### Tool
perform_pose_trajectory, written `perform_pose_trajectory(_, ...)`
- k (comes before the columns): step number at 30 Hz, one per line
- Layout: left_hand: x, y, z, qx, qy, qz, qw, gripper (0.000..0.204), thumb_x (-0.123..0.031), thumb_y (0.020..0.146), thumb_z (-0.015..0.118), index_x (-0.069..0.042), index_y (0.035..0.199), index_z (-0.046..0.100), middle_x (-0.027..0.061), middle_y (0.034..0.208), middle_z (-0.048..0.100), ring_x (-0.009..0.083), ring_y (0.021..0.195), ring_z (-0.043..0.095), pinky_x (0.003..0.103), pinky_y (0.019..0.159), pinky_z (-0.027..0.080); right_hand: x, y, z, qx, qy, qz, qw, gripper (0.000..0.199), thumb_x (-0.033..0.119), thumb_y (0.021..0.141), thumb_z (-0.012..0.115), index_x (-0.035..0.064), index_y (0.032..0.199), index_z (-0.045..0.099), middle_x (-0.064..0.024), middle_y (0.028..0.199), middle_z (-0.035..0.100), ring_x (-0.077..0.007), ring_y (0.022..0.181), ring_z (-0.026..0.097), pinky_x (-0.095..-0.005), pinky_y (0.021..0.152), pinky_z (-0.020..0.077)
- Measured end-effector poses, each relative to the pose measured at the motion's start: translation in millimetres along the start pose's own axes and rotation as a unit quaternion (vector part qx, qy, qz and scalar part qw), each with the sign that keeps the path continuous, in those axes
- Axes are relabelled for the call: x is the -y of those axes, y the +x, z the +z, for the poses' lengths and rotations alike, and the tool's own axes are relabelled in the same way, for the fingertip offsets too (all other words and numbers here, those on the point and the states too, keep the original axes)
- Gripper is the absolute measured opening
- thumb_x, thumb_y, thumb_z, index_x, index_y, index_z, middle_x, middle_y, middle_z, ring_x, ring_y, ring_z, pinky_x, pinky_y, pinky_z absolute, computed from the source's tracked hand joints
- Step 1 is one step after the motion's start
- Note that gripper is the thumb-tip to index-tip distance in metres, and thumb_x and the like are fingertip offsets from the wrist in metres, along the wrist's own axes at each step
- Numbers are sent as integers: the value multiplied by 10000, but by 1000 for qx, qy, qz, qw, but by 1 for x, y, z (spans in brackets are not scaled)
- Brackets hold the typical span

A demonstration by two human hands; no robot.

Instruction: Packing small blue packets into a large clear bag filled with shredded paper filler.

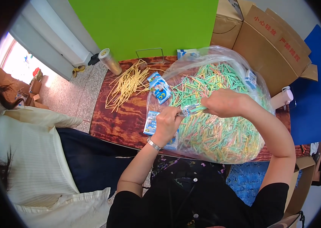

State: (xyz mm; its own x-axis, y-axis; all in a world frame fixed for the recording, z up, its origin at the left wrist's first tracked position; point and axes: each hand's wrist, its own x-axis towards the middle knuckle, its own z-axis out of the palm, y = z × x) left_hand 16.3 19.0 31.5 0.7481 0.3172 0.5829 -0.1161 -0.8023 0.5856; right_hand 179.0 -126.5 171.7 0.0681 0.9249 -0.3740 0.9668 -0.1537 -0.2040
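My left hand (166,124), with a metal-banded watch at the wrist, pinches a small blue-and-white plastic packet (185,112) over the near left part of the pile. To its right, my right hand (219,102) is closed around a few short pale-green sticks (199,108), whose ends meet the packet's mouth. How far they reach inside is hard to make out. Below both hands spreads a big heap of short green, pink and yellow sticks (206,131) in a large clear plastic bag (215,52). Blue-and-white packets (160,92) lie left of the heap, one partly under my left forearm.
Long pale-yellow sticks (128,85) lie loose at the table's left, beside a clear cylindrical canister (110,61). A wire stand (150,49) is behind them. Cardboard boxes (270,41) and a pink bottle (282,98) border the right side. A person in a cream top (35,148) is close on my left.
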Motion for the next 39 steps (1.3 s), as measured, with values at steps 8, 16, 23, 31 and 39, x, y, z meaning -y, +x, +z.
perform_pose_trajectory(8,-6,-1,3,16,55,64,996,194,-14,723,723,-6,891,626,127,771,621,291,703,626,371,606,500,16,26,11,-8,-136,-16,991,162,176,859,614,26,920,599,-152,758,650,-347,784,665,-435,651,529)
perform_pose_trajectory(16,14,-13,6,33,-112,-65,991,264,-100,748,796,3,946,657,110,810,664,160,656,661,270,546,499,-12,-6,2,-163,69,-95,980,489,162,836,689,58,1280,512,-137,1024,608,-282,786,645,-377,662,523)
perform_pose_trajectory(23,16,-6,5,42,-174,-93,979,294,-71,747,796,-6,1004,670,81,844,688,127,701,672,255,594,528,-15,22,59,-288,249,-107,918,402,100,838,681,81,1225,573,-88,965,623,-224,749,617,-331,649,494)
perform_pose_trajectory(31,24,3,-12,19,-142,-50,988,245,-26,761,740,-4,995,667,120,889,681,202,756,663,320,597,507,-8,44,73,-380,204,-120,894,122,68,829,663,64,950,662,-97,816,634,-293,780,632,-372,653,506)
perform_pose_trajectory(39,69,9,-5,-22,-143,-136,980,103,-68,866,636,26,896,665,90,760,672,141,641,626,271,590,486,0,82,99,-453,267,4,851,146,36,837,646,75,977,666,-97,866,646,-281,784,635,-340,679,513)
